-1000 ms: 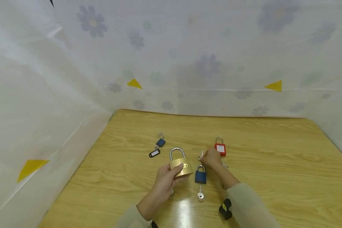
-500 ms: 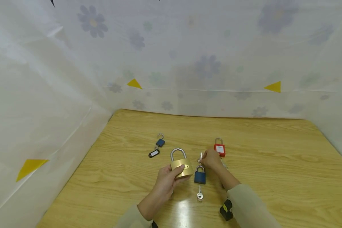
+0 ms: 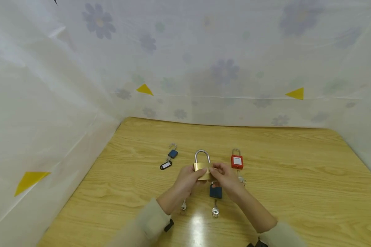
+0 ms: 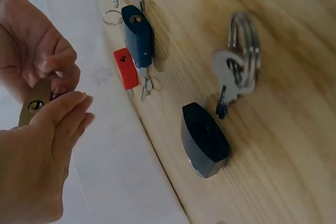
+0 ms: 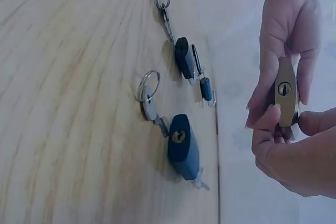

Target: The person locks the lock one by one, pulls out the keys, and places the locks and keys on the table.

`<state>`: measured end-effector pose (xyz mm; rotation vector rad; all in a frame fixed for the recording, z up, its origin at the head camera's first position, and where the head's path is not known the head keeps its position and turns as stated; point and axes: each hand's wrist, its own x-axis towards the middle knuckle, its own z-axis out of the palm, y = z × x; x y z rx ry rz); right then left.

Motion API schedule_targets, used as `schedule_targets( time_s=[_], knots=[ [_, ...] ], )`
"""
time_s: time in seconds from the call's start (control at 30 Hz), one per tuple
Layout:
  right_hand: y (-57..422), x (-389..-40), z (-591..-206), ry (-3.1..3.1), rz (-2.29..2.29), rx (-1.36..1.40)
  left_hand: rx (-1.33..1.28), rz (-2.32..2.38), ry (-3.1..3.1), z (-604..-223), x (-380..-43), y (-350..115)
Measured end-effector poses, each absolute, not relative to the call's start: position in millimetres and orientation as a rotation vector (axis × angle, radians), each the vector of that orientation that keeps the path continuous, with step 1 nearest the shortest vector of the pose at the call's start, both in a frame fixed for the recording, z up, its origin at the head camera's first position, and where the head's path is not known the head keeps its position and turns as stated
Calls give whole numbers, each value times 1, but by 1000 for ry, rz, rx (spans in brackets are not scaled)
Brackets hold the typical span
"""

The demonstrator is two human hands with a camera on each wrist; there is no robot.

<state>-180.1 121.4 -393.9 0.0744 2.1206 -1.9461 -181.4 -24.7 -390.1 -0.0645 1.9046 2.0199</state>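
A brass padlock (image 3: 202, 171) with its shackle closed is held up by both hands. My left hand (image 3: 185, 180) grips its left side, thumb across the front. My right hand (image 3: 227, 180) pinches the right end between thumb and fingers, as the right wrist view shows. The keyhole in the brass underside (image 5: 286, 95) faces that camera. Just below the hands lies a blue padlock (image 3: 215, 191), partly covered by the right fingers, with a key on a ring (image 3: 215, 210) in front. Small keys (image 4: 147, 86) lie past its shackle, hidden in the head view.
A red padlock (image 3: 237, 161) and its keys (image 3: 242, 180) lie to the right. At the left back lies a small blue padlock (image 3: 173, 153), shackle open, with a black tag (image 3: 165, 165). A dark padlock (image 4: 205, 140) and ringed key (image 4: 239, 61) lie below my left hand.
My right hand has left the small keys on the table and moved to the right end of the brass padlock. My left hand has shifted the padlock up and to the right.
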Motion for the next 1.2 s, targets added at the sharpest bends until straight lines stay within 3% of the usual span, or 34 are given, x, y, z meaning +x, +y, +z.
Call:
schedule_targets(
  time_s=[0.43, 0.73, 1.0, 1.1, 1.2],
  knots=[
    [134, -221, -404, 2236, -1971, 436, -47, 1606, 2389, -395, -244, 2],
    [146, -299, -482, 2435, -1748, 548, -179, 1267, 2694, -420, -275, 21],
    [149, -337, -538, 2778, -1413, 637, -123, 995, 3002, -577, -381, 41],
    [148, -351, -560, 2914, -1271, 683, -115, 999, 3071, -600, -394, 43],
    [150, -366, -582, 2973, -1137, 651, -135, 1032, 3047, -585, -383, 42]
  ],
)
